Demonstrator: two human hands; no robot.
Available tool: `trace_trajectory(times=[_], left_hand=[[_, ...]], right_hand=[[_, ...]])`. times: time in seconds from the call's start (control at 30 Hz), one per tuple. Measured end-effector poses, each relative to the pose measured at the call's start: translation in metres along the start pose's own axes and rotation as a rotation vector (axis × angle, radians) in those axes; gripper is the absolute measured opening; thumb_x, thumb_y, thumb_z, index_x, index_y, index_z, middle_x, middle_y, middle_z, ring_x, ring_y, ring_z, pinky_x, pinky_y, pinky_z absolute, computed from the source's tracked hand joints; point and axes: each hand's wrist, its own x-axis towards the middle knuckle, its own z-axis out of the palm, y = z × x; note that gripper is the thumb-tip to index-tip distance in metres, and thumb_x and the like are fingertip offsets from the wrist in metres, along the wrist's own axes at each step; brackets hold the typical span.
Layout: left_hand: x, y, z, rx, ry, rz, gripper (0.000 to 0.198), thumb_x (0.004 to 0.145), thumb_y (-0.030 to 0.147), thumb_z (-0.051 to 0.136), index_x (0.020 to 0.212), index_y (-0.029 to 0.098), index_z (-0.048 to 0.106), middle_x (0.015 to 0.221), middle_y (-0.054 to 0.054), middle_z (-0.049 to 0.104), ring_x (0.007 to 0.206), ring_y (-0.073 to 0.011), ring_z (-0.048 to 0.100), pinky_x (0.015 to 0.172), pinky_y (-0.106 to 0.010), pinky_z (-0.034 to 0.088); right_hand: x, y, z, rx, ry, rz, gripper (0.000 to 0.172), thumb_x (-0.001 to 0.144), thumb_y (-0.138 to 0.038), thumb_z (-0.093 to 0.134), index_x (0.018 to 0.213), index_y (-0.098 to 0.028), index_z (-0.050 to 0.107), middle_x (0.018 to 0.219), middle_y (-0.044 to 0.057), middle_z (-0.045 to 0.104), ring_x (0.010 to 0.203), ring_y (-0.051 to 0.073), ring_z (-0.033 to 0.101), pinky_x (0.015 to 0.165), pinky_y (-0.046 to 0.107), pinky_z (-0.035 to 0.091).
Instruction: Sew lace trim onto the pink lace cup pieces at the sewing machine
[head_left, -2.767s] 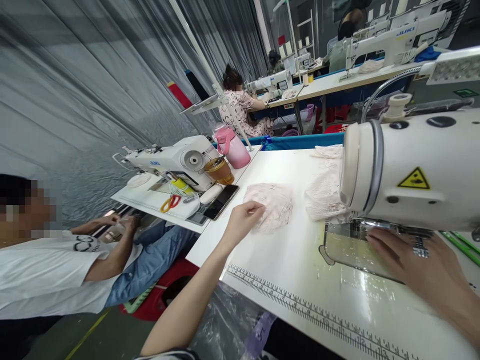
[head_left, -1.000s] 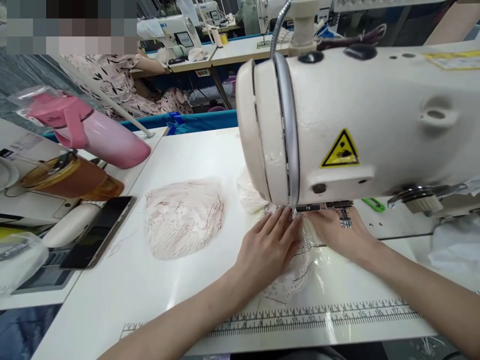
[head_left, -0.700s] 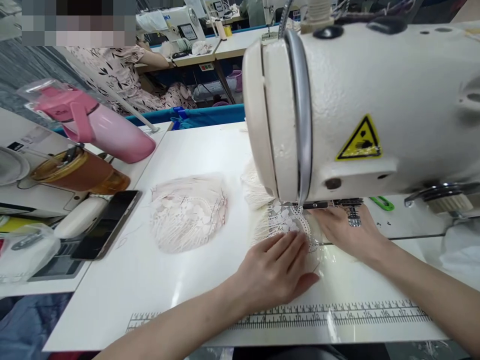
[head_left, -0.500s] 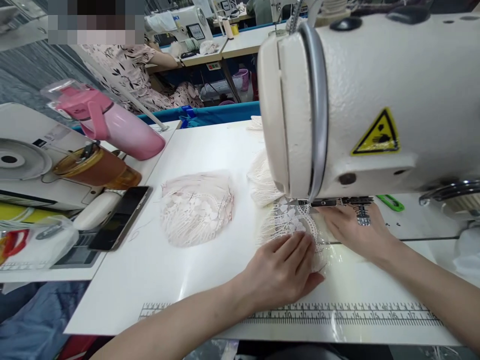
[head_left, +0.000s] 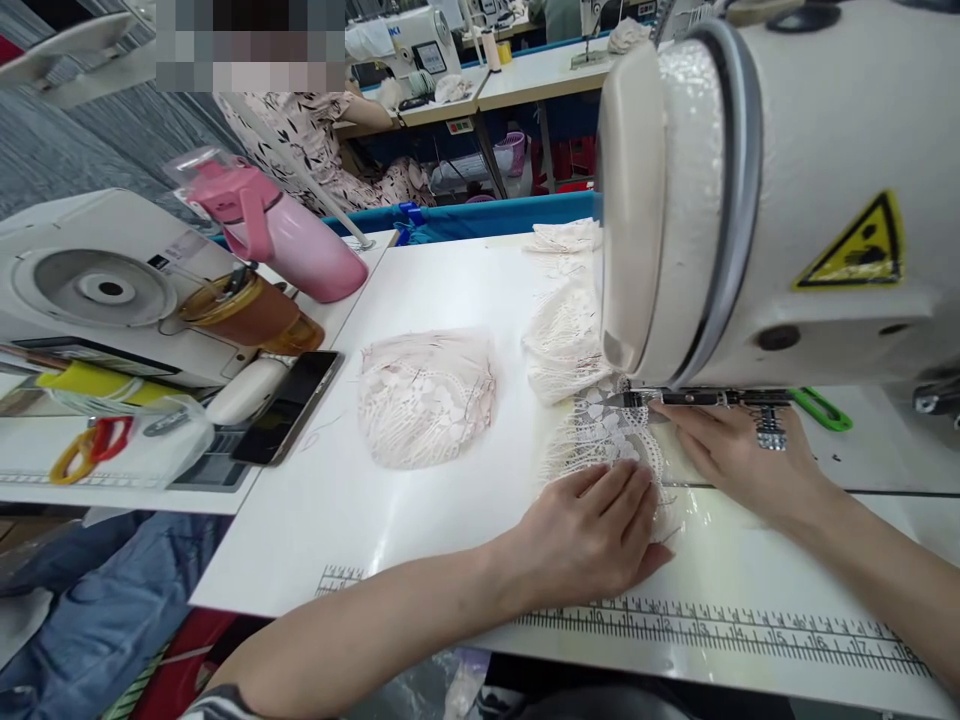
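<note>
A strip of white lace (head_left: 600, 430) lies under the presser foot and needle area of a sewing machine (head_left: 810, 210). Bent over its near end, my left hand (head_left: 596, 530) has its fingers together and closed on the lace edge, thumb low on the near side. My right hand (head_left: 750, 455) rests low on the machine bed, right of the needle, fingers stretched toward the lace. A metal attachment hides part of those fingers. Behind the strip, more gathered lace (head_left: 566, 340) runs back along the table, partly covered by the machine head.
Left of the strip lies a separate lace piece (head_left: 427, 400). Further left are a phone (head_left: 289, 410), a drink cup (head_left: 251, 310), a pink bottle (head_left: 300, 235) and scissors (head_left: 90, 450). A green thread snipper (head_left: 821, 408) sits right of the needle. Another person (head_left: 292, 140) sits beyond.
The camera view has swung left, so everything appears shifted to the right. Both hands keep nearly the same hold and place at the lace.
</note>
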Motion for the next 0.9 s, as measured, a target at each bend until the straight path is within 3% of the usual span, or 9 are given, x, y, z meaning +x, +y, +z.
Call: trace_trajectory(times=[0.13, 0.43, 0.67, 0.9], left_hand=[[-0.001, 0.000, 0.000, 0.011, -0.006, 0.020, 0.038, 0.093, 0.039, 0.050, 0.098, 0.007, 0.069, 0.104, -0.013, 0.071, 0.100, -0.0223, 0.066, 0.078, -0.031, 0.058], [-0.004, 0.003, 0.003, 0.009, 0.005, 0.047, 0.040, 0.093, 0.040, 0.049, 0.098, 0.006, 0.068, 0.103, -0.015, 0.070, 0.102, -0.0235, 0.065, 0.079, -0.032, 0.057], [-0.005, 0.002, 0.002, -0.007, -0.038, 0.104, 0.043, 0.095, 0.041, 0.046, 0.104, 0.004, 0.066, 0.107, -0.017, 0.068, 0.105, -0.0241, 0.063, 0.084, -0.034, 0.055], [-0.003, 0.004, 0.001, -0.161, -0.019, 0.380, 0.055, 0.095, 0.055, 0.039, 0.102, 0.010, 0.069, 0.115, -0.015, 0.065, 0.104, -0.0230, 0.062, 0.082, -0.032, 0.055]], right_hand=[[0.001, 0.002, -0.002, 0.060, -0.049, -0.007, 0.029, 0.085, -0.019, 0.046, 0.105, -0.031, 0.063, 0.087, 0.003, 0.069, 0.075, 0.021, 0.063, 0.066, 0.036, 0.048], [-0.004, 0.005, 0.005, -0.117, 0.035, -0.067, 0.030, 0.087, -0.015, 0.038, 0.093, -0.028, 0.064, 0.085, 0.001, 0.070, 0.064, 0.018, 0.055, 0.064, 0.036, 0.042], [-0.009, 0.004, 0.006, -0.104, 0.003, -0.121, 0.032, 0.090, -0.023, 0.039, 0.108, -0.032, 0.064, 0.109, 0.000, 0.069, 0.070, 0.021, 0.059, 0.063, 0.037, 0.046], [-0.014, 0.012, 0.013, -0.080, 0.056, -0.065, 0.034, 0.093, -0.033, 0.036, 0.109, -0.030, 0.065, 0.107, 0.006, 0.069, 0.078, 0.027, 0.063, 0.077, 0.049, 0.049]])
